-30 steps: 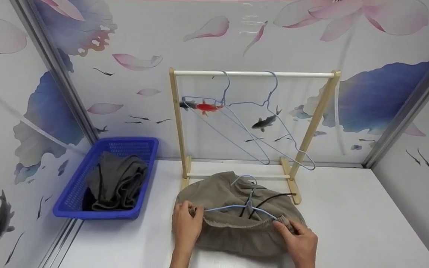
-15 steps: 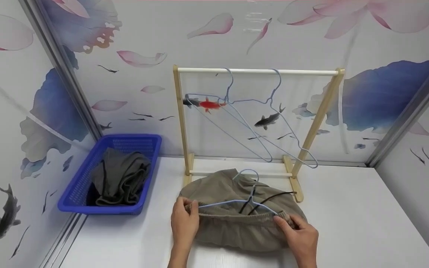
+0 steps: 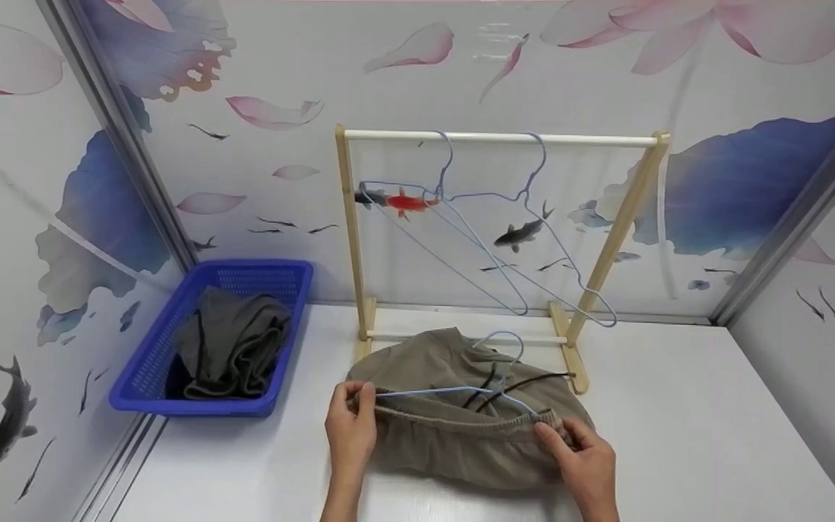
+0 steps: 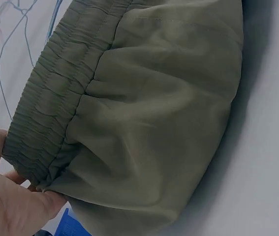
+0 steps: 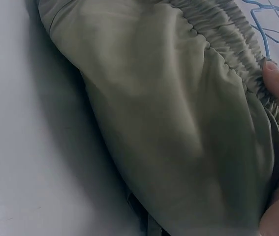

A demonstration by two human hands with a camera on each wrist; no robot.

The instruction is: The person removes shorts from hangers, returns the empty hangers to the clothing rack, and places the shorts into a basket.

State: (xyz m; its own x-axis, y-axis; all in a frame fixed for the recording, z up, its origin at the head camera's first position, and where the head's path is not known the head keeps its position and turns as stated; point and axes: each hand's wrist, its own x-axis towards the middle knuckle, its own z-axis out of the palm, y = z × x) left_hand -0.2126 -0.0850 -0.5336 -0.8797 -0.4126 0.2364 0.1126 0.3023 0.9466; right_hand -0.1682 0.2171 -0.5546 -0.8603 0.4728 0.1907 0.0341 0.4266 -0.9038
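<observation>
Olive-brown elastic-waist pants (image 3: 461, 457) lie bunched on the table, waistband facing me. My left hand (image 3: 351, 428) pinches the waistband's left end, thumb in front. At the opposite end, my right hand (image 3: 588, 464) grips the gathered band, also seen in the right wrist view beside the pants (image 5: 178, 123). A light-blue wire hanger (image 3: 432, 392) sits in the waist opening, its hook standing up behind the band; its lower part is hidden by cloth. Dark drawstrings (image 3: 533, 380) cross near its neck. The left wrist view shows the ruffled waistband (image 4: 55, 93) stretched away from my fingers.
A small rack (image 3: 497, 138) with a white bar and wooden legs stands behind the pants. Two blue wire hangers (image 3: 483, 194) hang from it. To the left, a blue plastic basket (image 3: 124, 401) holds dark grey-green clothing (image 3: 233, 341). Printed walls enclose the white table (image 3: 693, 435).
My left hand has moved outward to the left, pulling the waistband wider and straighter. The hanger's hook has shifted right. My right hand stays almost in place.
</observation>
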